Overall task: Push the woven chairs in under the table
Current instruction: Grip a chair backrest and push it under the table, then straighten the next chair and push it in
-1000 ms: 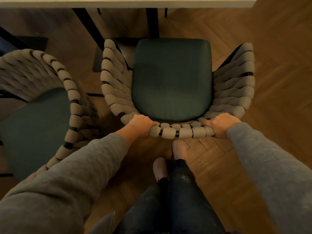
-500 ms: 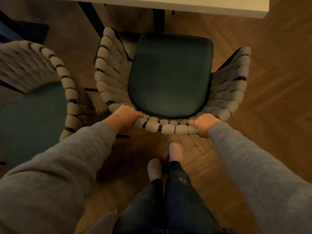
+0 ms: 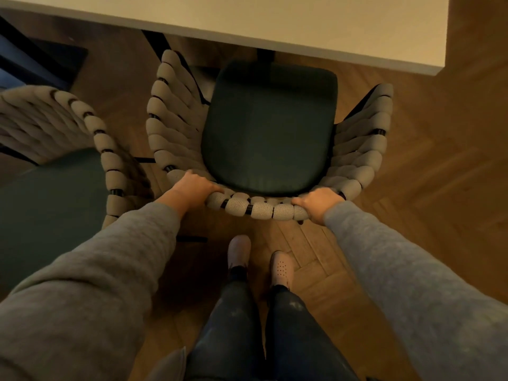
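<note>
Two hands clamp the chair [image 3: 269, 133] by its back rim: my left hand [image 3: 192, 188] and right hand [image 3: 320, 203], fingers curled over. Since a second ago it has slid up to the table [image 3: 275, 26] edge, not yet under; the push is partway done. Second chair [image 3: 110, 160] waits, left.
</note>
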`<state>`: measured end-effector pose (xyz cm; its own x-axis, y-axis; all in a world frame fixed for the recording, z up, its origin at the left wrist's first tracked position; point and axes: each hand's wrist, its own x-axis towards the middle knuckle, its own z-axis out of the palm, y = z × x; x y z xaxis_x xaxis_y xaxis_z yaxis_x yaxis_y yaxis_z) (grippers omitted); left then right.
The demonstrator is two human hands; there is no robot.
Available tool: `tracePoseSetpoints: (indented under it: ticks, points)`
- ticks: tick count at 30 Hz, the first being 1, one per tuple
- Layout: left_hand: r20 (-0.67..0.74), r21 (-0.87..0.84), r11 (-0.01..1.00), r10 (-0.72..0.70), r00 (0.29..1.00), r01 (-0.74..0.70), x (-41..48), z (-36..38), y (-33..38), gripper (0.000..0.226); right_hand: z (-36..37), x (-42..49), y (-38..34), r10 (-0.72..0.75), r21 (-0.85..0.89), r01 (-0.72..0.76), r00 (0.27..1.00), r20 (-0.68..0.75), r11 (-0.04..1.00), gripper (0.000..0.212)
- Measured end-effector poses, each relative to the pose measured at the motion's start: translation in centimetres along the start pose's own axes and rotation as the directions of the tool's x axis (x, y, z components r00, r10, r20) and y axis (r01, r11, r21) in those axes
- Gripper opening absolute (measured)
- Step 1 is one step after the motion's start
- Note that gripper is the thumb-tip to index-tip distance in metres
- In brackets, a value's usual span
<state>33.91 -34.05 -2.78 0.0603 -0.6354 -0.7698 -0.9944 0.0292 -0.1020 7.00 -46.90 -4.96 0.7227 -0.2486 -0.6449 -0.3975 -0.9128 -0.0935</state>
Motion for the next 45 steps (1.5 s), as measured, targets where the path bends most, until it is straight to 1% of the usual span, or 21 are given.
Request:
tracePoseSetpoints:
  ticks: [5,9,15,17,23,29,33,35,37,39,42,45]
  points:
    - [-0.052,-0.011,1.0,0.012,0.999,-0.012,1.7,-1.3,-3.0,0.054,-2.3,2.6,1.1,0.039,0.014,-0.039,0.999,0.003,0.999,0.046]
    - [-0.057,-0.033,0.999,0.028,0.998,-0.03,3.0,-2.2,-5.4,0.055,-3.8,4.5,1.5,0.062,0.029,-0.062,0.998,0.01,0.998,0.043]
    - [-0.063,-0.042,0.997,0.057,0.996,-0.059,3.8,-3.0,-7.6,0.055,-5.0,6.2,1.5,0.076,0.039,-0.076,0.997,0.005,0.996,0.046]
    - [-0.061,-0.045,0.997,0.067,0.996,-0.07,3.8,-2.9,-8.2,0.055,-5.1,6.6,1.2,0.069,0.021,-0.069,0.998,0.004,0.997,0.044]
    - [-0.048,-0.006,0.997,0.076,0.996,-0.076,4.1,-2.3,-9.8,0.057,-5.9,7.6,0.3,0.053,0.015,-0.054,0.999,0.009,0.998,0.051]
    - [-0.098,0.007,0.997,0.082,0.992,-0.081,4.8,-1.6,-9.9,0.056,-5.9,7.6,0.4,0.057,0.02,-0.057,0.998,0.018,0.998,0.045]
    - [-0.15,-0.002,0.997,0.081,0.985,-0.083,4.8,-1.6,-10.0,0.053,-6.2,7.8,0.0,0.135,0.064,-0.137,0.99,0.031,0.988,0.035]
    - [-0.166,0.027,0.996,0.084,0.983,-0.08,4.7,-1.3,-10.0,0.054,-6.2,7.9,-0.4,0.172,0.099,-0.179,0.982,0.08,0.979,0.035]
    - [-0.193,0.053,0.996,0.077,0.978,-0.068,4.6,-1.0,-9.8,0.057,-6.5,7.9,-0.8,0.199,0.146,-0.222,0.968,0.154,0.964,0.044]
    - [-0.239,0.044,0.998,0.049,0.97,-0.04,4.4,-0.8,-9.7,0.061,-7.2,8.0,-1.4,0.207,0.168,-0.239,0.96,0.187,0.956,0.062]
    - [-0.314,-0.004,1.0,-0.001,0.95,0.0,3.3,-0.1,-9.6,0.067,-8.6,8.3,-3.7,0.202,0.228,-0.233,0.967,0.152,0.945,0.08]
    - [-0.432,-0.072,0.997,-0.031,0.901,-0.001,1.8,1.6,-9.4,0.075,-9.8,8.6,-7.0,0.176,0.256,-0.18,0.984,0.039,0.95,0.088]
